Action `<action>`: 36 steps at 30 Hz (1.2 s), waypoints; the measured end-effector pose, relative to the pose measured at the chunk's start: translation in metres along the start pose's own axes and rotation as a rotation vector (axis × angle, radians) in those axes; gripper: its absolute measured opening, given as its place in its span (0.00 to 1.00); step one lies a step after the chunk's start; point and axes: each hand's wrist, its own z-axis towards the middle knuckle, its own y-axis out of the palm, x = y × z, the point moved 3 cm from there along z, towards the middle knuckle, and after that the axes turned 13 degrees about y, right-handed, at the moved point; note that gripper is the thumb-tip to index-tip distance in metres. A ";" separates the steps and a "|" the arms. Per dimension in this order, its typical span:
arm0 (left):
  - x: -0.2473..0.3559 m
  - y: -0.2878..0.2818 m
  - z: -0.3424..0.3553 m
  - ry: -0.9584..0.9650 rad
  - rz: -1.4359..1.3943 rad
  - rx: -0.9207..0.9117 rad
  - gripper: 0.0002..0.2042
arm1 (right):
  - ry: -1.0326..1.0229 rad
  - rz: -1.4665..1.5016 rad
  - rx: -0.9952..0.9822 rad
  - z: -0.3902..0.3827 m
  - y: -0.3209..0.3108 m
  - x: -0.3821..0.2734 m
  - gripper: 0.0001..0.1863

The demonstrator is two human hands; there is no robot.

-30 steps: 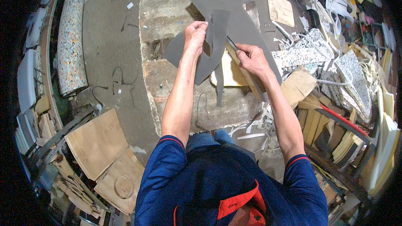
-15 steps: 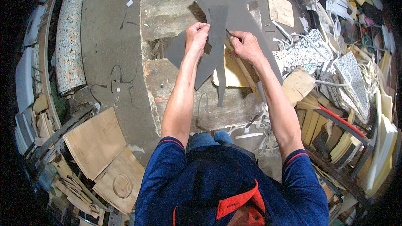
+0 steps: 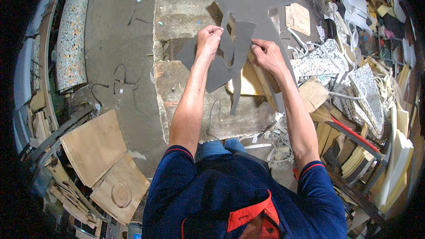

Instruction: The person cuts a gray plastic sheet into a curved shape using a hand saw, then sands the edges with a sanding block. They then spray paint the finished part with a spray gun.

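Observation:
A thin dark grey sheet (image 3: 254,0), foam by its look, with cut openings, lies across a worn wooden board surface (image 3: 186,6). My left hand (image 3: 209,44) is closed in a pinch on the sheet's part beside a long opening. Just to the right, a curved flap (image 3: 244,37) of the same sheet bends up between my hands. My right hand (image 3: 268,55) pinches at the flap's right edge with thumb and forefinger; whether a small tool is in it I cannot make out. Below the flap hangs a narrow grey strip (image 3: 237,95).
Under the sheet lies a pale yellow foam block (image 3: 252,82). At right are heaped foam offcuts (image 3: 321,57) and a red-edged rack (image 3: 358,137). A speckled foam roll (image 3: 73,35) stands at far left, with plywood boards (image 3: 93,148) at lower left.
My right hand has shifted slightly right and down, away from my left. The flap between them has spread out rightward, and the opening beside it looks wider.

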 end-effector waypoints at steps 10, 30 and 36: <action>0.003 0.002 -0.001 0.024 -0.028 -0.026 0.06 | 0.044 0.043 0.002 -0.004 0.001 0.002 0.21; 0.006 -0.002 -0.002 0.052 -0.055 -0.006 0.05 | -0.019 -0.009 0.041 0.018 0.008 -0.012 0.21; 0.004 -0.010 -0.003 0.050 -0.053 0.016 0.05 | -0.086 -0.032 0.099 0.032 0.013 -0.029 0.21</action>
